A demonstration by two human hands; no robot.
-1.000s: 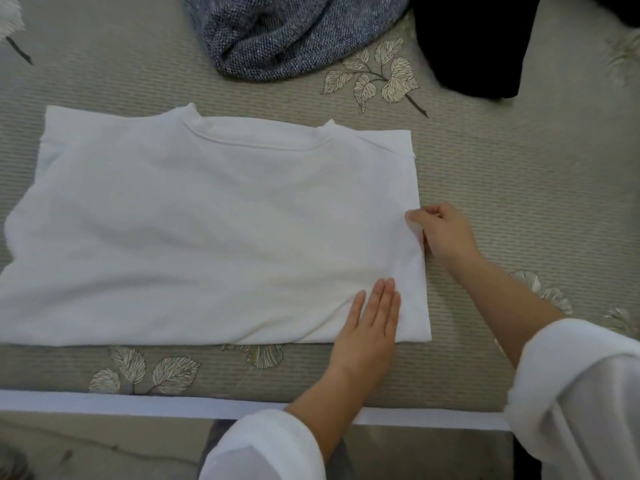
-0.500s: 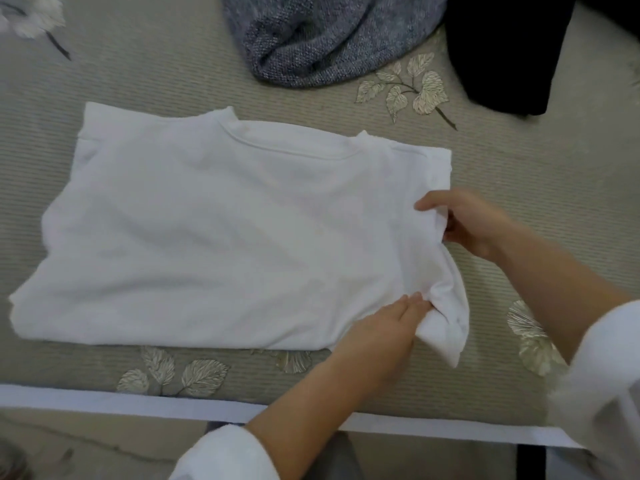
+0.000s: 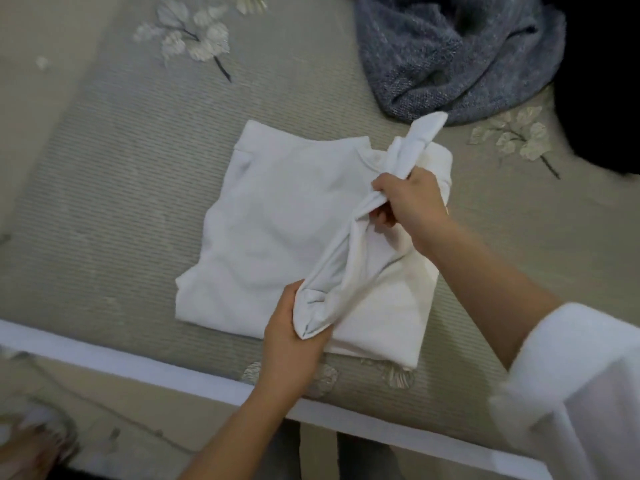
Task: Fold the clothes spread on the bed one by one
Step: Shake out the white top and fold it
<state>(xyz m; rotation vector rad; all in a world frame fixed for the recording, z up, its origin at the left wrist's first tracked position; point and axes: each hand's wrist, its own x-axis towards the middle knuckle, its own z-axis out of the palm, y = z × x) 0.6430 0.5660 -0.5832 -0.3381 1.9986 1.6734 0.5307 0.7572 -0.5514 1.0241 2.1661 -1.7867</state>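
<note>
A white shirt [image 3: 277,237] lies partly folded on the bed [image 3: 121,185], neckline toward the far side. Its right edge is lifted off the bed and bunched into a raised ridge running from near to far. My left hand [image 3: 292,336] grips the near end of that ridge, by the hem. My right hand [image 3: 410,199] grips the far end, near the collar, with a tail of cloth sticking up past its fingers. The fabric between both hands hangs slack above the flat layers below.
A grey-blue knitted garment [image 3: 457,53] lies crumpled at the far right, close to the shirt's collar. A black garment [image 3: 602,81] lies beyond it at the right edge. The bed's white front rail [image 3: 138,367] runs along the near side, floor below.
Both hands have closed on the shirt's right edge, lifted it and carried it leftward over the body. The view has shifted, so the shirt sits further right and looks narrower.
</note>
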